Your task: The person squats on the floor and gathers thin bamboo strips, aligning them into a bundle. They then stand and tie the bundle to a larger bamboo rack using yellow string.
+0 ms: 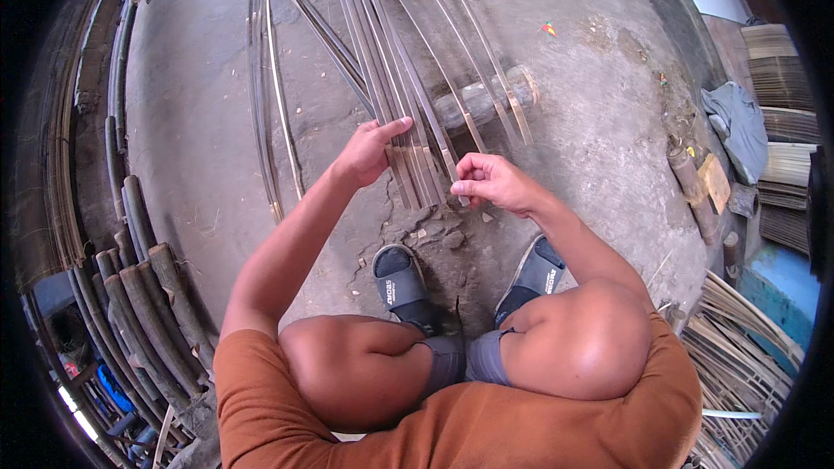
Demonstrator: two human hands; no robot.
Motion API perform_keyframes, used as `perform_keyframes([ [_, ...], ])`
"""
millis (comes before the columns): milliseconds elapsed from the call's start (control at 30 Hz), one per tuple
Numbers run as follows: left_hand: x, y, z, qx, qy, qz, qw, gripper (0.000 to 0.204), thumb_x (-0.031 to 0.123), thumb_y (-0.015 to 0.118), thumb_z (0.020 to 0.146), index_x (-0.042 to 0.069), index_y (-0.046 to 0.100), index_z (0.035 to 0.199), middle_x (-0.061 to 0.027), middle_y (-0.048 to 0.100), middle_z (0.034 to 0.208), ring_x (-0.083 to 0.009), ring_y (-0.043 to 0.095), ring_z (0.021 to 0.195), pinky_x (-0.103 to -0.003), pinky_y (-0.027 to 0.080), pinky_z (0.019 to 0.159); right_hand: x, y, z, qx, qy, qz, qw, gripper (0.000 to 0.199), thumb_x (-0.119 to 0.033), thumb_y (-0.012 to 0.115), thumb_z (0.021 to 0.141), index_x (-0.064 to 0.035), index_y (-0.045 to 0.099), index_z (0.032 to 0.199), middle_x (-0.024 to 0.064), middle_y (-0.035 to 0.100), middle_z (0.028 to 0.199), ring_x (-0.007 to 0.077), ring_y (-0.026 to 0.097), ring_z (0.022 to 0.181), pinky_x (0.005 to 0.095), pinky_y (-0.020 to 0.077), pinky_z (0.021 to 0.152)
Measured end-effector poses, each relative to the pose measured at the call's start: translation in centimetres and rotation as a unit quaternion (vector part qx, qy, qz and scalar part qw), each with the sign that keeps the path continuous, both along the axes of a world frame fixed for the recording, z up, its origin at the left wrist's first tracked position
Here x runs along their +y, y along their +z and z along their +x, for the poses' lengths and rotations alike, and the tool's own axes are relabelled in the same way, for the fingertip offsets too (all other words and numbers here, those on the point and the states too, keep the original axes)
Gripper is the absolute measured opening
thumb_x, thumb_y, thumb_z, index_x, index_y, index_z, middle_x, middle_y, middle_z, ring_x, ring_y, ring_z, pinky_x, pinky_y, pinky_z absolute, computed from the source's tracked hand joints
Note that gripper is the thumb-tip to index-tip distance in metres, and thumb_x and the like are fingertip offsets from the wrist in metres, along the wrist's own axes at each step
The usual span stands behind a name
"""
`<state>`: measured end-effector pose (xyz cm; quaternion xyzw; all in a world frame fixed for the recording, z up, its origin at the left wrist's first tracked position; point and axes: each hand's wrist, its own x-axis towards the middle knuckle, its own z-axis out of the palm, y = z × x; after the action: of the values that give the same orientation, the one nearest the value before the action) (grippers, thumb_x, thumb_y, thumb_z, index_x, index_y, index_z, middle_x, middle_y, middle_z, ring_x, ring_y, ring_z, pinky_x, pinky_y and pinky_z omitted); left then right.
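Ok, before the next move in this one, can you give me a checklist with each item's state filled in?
1. Left hand on the middle strips: ok, thumb laid over them.
2. Right hand at a strip's near end: ok, fingertips pinching it.
3. All strips together: not ok, loose ones lie apart at left and right.
4. Slippers clear of the strip ends: ok, a gap shows.
5. Floor sound under the near ends: not ok, cracked and broken there.
6. Grip firmness: cannot tell.
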<state>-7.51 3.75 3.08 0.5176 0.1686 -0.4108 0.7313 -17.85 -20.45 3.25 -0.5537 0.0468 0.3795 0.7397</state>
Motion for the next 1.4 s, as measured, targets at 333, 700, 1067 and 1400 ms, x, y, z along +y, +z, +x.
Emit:
perform_keyframes([
  [333,-2.0,0.9,0.1,-0.018,0.009,0.012,1.0,0.024,0.021,0.06,0.096,-0.001,0.062,0.107,-0.0097,0.069,0.097,-0.0206,0.07,0.085,-0.037,0.058,0.077,-0.2,-0.3,-0.3,0.009,-0.06,0.033,0.998,0.014,-0.017,0.066,0.094,-0.0081,0.057,0.1,-0.0007,0.064,0.086,0.0072,0.062,0.079,0.0251,0.0533,0.069],
  [700,0.8,-0.3,-0.1,0.002,0.027,0.006,1.0,0.023,0.018,0.063,0.095,0.0,0.061,0.109,-0.0077,0.068,0.098,-0.0197,0.069,0.088,-0.039,0.059,0.079,-4.1,0.6,2.2,-0.424,-0.152,-0.485,0.75,0.017,-0.015,0.066,0.088,-0.0013,0.063,0.098,0.0112,0.063,0.089,0.0241,0.063,0.083,0.0385,0.0526,0.074],
  [1067,0.6,0.0,-0.2,0.005,0.007,-0.006,1.0,0.024,0.018,0.063,0.095,0.0,0.06,0.111,-0.0077,0.068,0.1,-0.0189,0.068,0.089,-0.037,0.058,0.08,-1.4,-1.9,1.5,-0.376,-0.059,-0.502,0.777,0.023,-0.019,0.066,0.088,-0.0019,0.061,0.101,0.0129,0.066,0.091,0.0306,0.065,0.077,0.0406,0.0536,0.07],
  [1400,-2.3,-0.1,0.1,-0.005,0.001,-0.013,1.0,0.022,0.018,0.062,0.095,-0.001,0.062,0.106,-0.008,0.067,0.101,-0.0196,0.068,0.088,-0.038,0.058,0.079,-1.4,-0.4,0.0,0.006,-0.032,0.004,0.999,0.015,-0.016,0.067,0.093,-0.0062,0.06,0.101,0.0001,0.066,0.086,0.0068,0.061,0.076,0.0234,0.0525,0.068],
])
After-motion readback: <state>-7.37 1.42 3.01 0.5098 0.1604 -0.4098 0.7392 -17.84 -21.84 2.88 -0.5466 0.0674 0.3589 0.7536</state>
